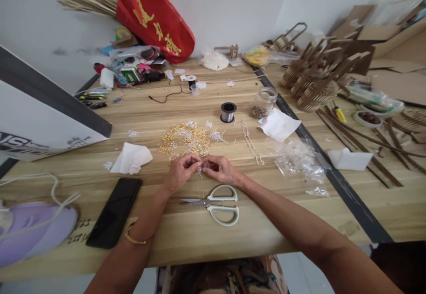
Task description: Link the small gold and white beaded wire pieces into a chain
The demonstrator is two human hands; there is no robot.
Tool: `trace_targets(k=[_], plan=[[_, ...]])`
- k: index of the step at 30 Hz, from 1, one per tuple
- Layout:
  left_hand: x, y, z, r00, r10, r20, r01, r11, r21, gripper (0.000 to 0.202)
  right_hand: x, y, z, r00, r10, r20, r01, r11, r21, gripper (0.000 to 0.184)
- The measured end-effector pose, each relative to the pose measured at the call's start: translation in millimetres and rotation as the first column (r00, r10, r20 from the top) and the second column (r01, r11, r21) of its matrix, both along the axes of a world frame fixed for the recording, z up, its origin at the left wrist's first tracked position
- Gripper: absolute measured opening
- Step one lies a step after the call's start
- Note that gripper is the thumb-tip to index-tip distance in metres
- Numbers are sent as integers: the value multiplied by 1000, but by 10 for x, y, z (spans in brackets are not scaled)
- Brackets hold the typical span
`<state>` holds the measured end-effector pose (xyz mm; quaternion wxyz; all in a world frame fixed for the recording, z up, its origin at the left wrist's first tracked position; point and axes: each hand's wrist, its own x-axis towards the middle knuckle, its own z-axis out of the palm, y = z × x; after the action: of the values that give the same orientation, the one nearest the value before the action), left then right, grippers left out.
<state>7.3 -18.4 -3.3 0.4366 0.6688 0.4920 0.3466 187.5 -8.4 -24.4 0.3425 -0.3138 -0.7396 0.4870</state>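
My left hand [181,171] and my right hand [220,169] meet fingertip to fingertip over the wooden table [186,236]. Both are pinched on a small silvery bead piece [199,168] held between them. Just beyond the hands lies a heap of gold and white beads [186,139]. White-handled scissors [216,203] lie on the table right below my hands. A short beaded strand [252,143] lies to the right of the heap, and a spool of thin wire [228,111] stands behind it. A gold bangle [136,238] is on my left wrist.
A black phone [115,211] and a crumpled white tissue [131,158] lie at left, a purple cloth [33,229] at the near left edge. Clear plastic bags [299,158], white paper [278,124] and a bead jar [264,102] sit right. Wooden baskets [316,79] and sticks fill the far right.
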Motion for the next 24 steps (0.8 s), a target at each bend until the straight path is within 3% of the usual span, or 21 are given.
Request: trace_targets(k=[7,24], plan=[[26,3,-23,1000,1,1,-1,1000,-5,15,16,14,44,1000,-3,-21,1,994,-108,25],[57,3,-33,982,17,189,11,989,-144,21,28,47,-6,992,46,-118,-65,984,-169,25]])
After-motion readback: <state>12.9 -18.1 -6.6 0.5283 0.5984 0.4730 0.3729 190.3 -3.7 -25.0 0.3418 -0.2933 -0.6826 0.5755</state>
